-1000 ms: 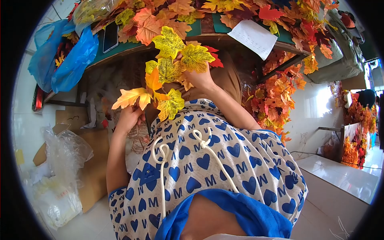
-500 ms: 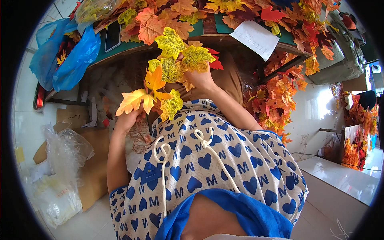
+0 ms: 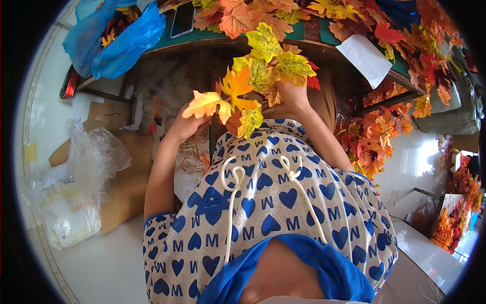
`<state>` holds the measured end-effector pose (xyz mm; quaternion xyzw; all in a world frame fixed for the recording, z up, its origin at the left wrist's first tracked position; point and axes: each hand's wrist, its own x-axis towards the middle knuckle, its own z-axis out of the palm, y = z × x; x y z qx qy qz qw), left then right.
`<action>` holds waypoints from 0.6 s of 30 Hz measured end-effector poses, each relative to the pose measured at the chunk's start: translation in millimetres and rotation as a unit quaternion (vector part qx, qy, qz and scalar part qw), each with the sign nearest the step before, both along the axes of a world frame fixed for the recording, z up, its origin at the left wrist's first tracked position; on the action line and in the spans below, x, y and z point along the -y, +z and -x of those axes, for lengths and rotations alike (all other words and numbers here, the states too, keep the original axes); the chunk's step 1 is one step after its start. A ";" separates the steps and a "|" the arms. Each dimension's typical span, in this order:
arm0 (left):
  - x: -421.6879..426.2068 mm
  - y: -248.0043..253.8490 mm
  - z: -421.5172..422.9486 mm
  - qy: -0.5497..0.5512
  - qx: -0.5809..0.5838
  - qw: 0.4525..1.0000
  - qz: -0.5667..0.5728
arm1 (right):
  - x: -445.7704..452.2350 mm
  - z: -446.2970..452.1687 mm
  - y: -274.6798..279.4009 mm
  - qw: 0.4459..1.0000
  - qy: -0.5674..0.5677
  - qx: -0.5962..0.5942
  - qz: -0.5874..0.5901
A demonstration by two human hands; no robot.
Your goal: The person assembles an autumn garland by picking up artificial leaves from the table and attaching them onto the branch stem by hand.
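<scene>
Between my two hands stretches an artificial maple-leaf garland (image 3: 236,87), with yellow speckled leaves toward the right and orange-yellow ones toward the left. My left hand (image 3: 188,125) is closed at its lower left end, under an orange-yellow leaf that covers the fingertips. At the upper right end my right hand (image 3: 293,93) grips the garland beneath a yellow speckled leaf; most of its fingers are hidden. A small red leaf (image 3: 313,81) sticks out beside that hand. The garland hangs above my lap, in front of the table edge.
Ahead, a green-topped table (image 3: 202,35) bears heaped autumn leaves (image 3: 283,15), a phone (image 3: 183,21) and a written paper sheet (image 3: 365,60). Blue plastic bags (image 3: 126,48) hang at its left. Leaf garlands (image 3: 372,142) hang at the right. Cardboard (image 3: 126,182) and clear plastic (image 3: 96,152) lie left.
The whole view has shifted, so my hands and the garland now appear farther right and slightly higher. Both hands keep their hold; the garland looks much the same.
</scene>
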<state>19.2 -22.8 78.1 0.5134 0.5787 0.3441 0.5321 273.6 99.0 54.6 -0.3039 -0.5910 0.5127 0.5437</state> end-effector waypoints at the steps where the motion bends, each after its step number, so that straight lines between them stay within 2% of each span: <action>1: -1.0 3.7 -3.1 -0.044 0.025 0.998 -0.040 | 0.1 -0.8 0.7 0.999 -0.006 0.016 -0.027; 2: 1.5 11.0 -3.9 0.009 0.056 0.997 0.055 | 2.5 1.4 2.0 1.000 -0.003 0.014 -0.026; 4: -1.0 -14.1 2.7 0.014 0.031 0.997 -0.069 | 10.4 5.1 3.7 0.999 0.037 -0.035 -0.019; 5: -4.4 -24.6 7.1 0.027 -0.068 0.979 -0.190 | 14.4 12.1 2.8 0.992 0.078 -0.090 -0.038; 6: -11.7 -27.8 9.3 0.075 -0.189 0.949 -0.240 | 17.8 14.6 1.0 0.992 0.081 -0.092 -0.036; 7: -11.8 -13.6 -0.1 0.115 -0.062 0.966 -0.224 | 21.3 16.9 -1.0 0.977 0.066 0.065 -0.192; 8: -12.8 3.5 -9.1 0.152 0.066 0.965 -0.205 | 23.4 19.6 -4.2 0.915 0.046 0.216 -0.338; 9: -10.9 12.7 -10.9 0.135 0.149 0.963 -0.177 | 27.3 28.0 -6.4 0.956 0.120 0.118 -0.241; 10: -6.8 9.0 -7.7 0.136 0.145 0.964 -0.175 | 30.1 29.1 -7.3 0.957 0.121 0.114 -0.238; 12: 0.3 3.6 -7.6 0.048 0.139 0.980 -0.134 | 34.6 26.5 -1.4 0.902 0.124 0.154 -0.385; 13: 1.2 20.7 -21.8 -0.006 0.008 0.984 -0.177 | 33.1 27.3 -0.3 0.878 0.110 0.160 -0.439; 14: 5.9 9.8 -18.8 -0.067 -0.028 0.974 -0.216 | 35.4 26.2 1.8 0.877 0.111 0.160 -0.439; 16: 8.0 -3.9 -14.8 -0.060 0.027 0.987 -0.147 | 43.1 23.3 5.6 0.822 0.090 0.301 -0.475; 17: 6.8 -8.7 -11.0 -0.061 0.027 0.987 -0.146 | 41.4 25.9 5.9 0.807 0.057 0.257 -0.529; 18: 3.4 -8.5 -9.3 -0.092 0.003 0.985 -0.145 | 42.7 27.1 5.4 0.807 0.057 0.257 -0.528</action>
